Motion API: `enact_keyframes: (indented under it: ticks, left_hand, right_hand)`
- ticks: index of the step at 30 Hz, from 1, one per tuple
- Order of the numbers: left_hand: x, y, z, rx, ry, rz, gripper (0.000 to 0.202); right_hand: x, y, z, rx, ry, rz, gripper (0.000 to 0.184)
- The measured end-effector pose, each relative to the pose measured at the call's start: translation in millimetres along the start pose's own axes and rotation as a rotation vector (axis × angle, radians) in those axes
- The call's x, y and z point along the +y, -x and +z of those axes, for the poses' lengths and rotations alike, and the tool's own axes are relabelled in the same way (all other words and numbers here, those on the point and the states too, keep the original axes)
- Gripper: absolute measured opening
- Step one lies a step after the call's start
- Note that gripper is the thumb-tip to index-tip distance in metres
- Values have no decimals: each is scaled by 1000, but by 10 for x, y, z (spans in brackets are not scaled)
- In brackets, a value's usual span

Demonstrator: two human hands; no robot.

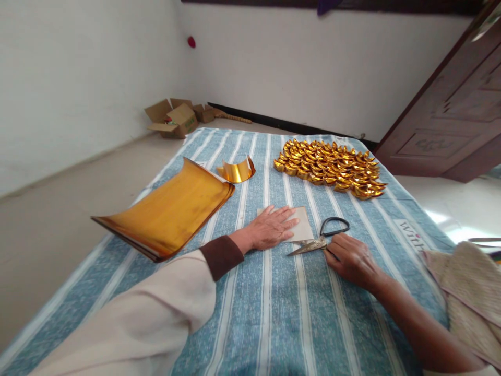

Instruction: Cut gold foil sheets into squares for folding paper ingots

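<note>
My left hand (273, 228) lies flat with fingers spread on a pale rectangular sheet of paper or card (306, 225), covering much of it. Close to the sheet's near right corner, my right hand (349, 261) is closed round one handle of a pair of scissors (314, 245). The scissors have black loop handles and worn metal blades that point left. To the left rests a stack of large gold foil sheets (176, 201) with curled edges. Behind it sits a small curved piece of gold foil (238, 171).
Rows of folded gold foil ingot shapes (329, 164) cover the far right of the table, over a blue and white striped cloth (250, 324). A beige cloth (465, 292) hangs at the right edge. An open cardboard box (176, 120) stands on the floor by the wall.
</note>
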State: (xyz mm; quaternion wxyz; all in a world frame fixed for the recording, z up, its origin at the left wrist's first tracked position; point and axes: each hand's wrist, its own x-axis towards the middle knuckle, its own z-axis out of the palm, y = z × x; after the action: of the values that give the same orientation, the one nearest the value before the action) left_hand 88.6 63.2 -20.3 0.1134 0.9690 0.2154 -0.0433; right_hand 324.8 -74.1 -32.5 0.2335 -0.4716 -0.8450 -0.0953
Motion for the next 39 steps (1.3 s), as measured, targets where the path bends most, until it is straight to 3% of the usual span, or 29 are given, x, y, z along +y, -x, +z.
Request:
enact_keyframes:
  ticks: [14, 22, 30, 39]
  left_hand:
    - [-12, -21, 10, -14, 25, 5, 51]
    - [7, -27, -41, -66, 18, -12, 50]
    - [31, -33, -79, -93, 15, -14, 51]
    - [27, -39, -82, -105, 12, -11, 51]
  right_hand:
    - [-84, 56, -6, 24, -32, 18, 37]
    - [-137, -110, 71, 15, -17, -7, 35]
    - [-177, -35, 73, 6, -6, -3, 38]
    - [-250, -148, 101, 7, 1, -11, 36]
